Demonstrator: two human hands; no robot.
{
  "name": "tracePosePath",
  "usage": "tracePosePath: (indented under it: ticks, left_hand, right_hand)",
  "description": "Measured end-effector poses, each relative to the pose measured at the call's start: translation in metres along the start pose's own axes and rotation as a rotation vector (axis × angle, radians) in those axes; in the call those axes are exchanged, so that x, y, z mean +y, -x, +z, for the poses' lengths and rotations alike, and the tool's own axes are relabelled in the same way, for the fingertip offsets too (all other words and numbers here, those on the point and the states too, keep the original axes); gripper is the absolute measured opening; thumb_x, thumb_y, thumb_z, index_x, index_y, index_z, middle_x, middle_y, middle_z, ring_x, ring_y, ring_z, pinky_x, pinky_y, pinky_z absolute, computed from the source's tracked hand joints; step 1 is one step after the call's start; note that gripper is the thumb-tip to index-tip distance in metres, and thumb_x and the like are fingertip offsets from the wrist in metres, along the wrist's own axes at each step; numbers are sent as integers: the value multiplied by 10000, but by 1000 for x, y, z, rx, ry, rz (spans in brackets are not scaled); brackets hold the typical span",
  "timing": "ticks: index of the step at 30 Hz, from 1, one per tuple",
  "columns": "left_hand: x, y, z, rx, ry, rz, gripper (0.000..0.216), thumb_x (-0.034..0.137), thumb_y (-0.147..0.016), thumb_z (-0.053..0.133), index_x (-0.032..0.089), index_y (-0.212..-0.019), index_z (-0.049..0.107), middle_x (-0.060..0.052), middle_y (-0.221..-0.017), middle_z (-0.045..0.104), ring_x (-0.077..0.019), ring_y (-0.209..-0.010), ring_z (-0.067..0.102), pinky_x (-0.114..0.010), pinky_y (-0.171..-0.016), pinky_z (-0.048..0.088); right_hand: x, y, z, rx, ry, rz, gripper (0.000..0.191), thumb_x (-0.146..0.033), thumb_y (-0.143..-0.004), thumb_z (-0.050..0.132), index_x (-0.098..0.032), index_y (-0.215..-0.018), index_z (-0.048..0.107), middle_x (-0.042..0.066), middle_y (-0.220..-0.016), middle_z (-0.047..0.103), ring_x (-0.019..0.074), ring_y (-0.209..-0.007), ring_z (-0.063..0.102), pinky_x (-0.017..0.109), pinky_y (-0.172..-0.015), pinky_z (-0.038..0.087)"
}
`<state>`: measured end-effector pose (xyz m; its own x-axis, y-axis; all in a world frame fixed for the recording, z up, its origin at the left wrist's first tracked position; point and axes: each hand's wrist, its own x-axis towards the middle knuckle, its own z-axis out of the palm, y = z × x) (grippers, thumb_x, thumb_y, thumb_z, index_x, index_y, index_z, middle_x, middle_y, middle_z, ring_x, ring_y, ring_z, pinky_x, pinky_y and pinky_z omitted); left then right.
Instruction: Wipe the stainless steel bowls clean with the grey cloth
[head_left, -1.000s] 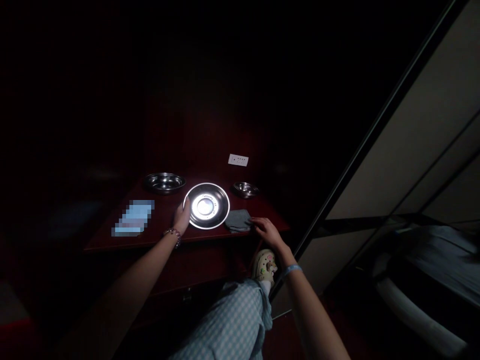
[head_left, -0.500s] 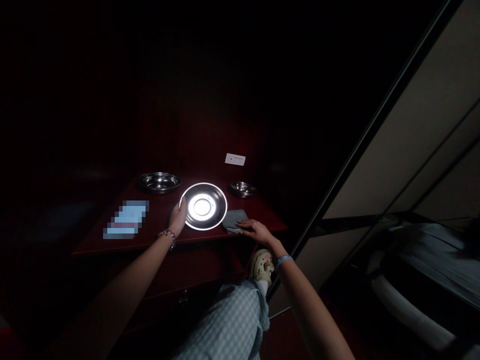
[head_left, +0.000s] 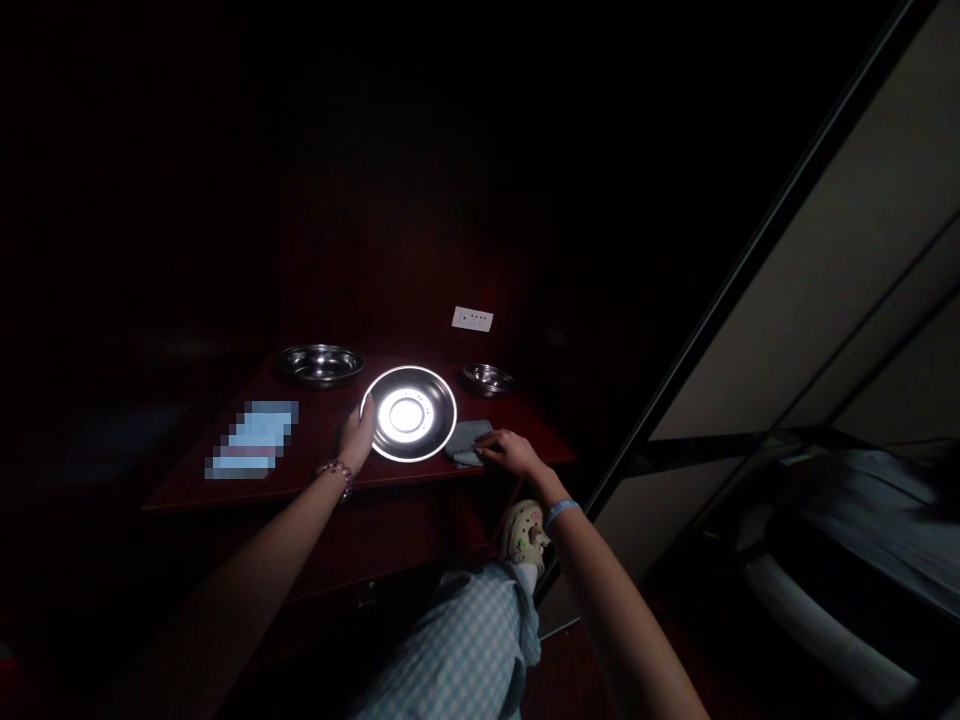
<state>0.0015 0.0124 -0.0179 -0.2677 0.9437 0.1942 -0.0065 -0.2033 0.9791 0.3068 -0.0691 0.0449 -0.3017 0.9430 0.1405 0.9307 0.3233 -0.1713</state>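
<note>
A round, shiny metal plate (head_left: 442,425) is tilted toward me, with bright light reflecting from its middle. My left hand (head_left: 358,435) grips its left edge, thumb over the rim. On the right part of the desk lies a folded grey cloth (head_left: 465,440). My right hand (head_left: 510,452) is on the cloth's right side, its fingers bent in and closed at the fabric. Behind the plate, a larger metal bowl (head_left: 321,368) rests at the back left and a smaller metal bowl (head_left: 487,379) at the back right.
The dark red desk (head_left: 322,475) ends just before my knee. A blurred-out flat object (head_left: 253,440) lies at its left. A white wall socket (head_left: 472,319) is behind. My foot in a pale clog (head_left: 523,535) is below the right edge; a chair (head_left: 847,560) stands at right.
My right hand's fingers have drawn in from outstretched to bent on the cloth's edge. The left hand and plate have hardly moved.
</note>
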Motion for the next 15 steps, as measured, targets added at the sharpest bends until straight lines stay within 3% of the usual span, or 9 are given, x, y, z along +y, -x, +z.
tracePosePath:
  ticks: [6, 15]
  left_hand:
    - [3, 2, 0, 24, 11, 12, 587, 637, -917, 481, 140, -1100, 736, -167, -1154, 755, -316, -1165, 677, -423, -1066, 480]
    - [9, 5, -1, 11, 7, 7, 624, 683, -897, 458, 130, -980, 735, -120, -888, 747, -295, -970, 704, -406, -932, 538]
  right_hand:
    - [-6, -8, -5, 99, 32, 40, 299, -392, -1018, 562, -268, -1200, 764, 54, -1214, 767, 232, -1113, 699, 312, -938, 522]
    - [-25, -5, 3, 115, 46, -129, 290, -446, -1001, 590, -277, -1116, 795, 31, -1152, 785, 220, -1079, 702, 313, -940, 507]
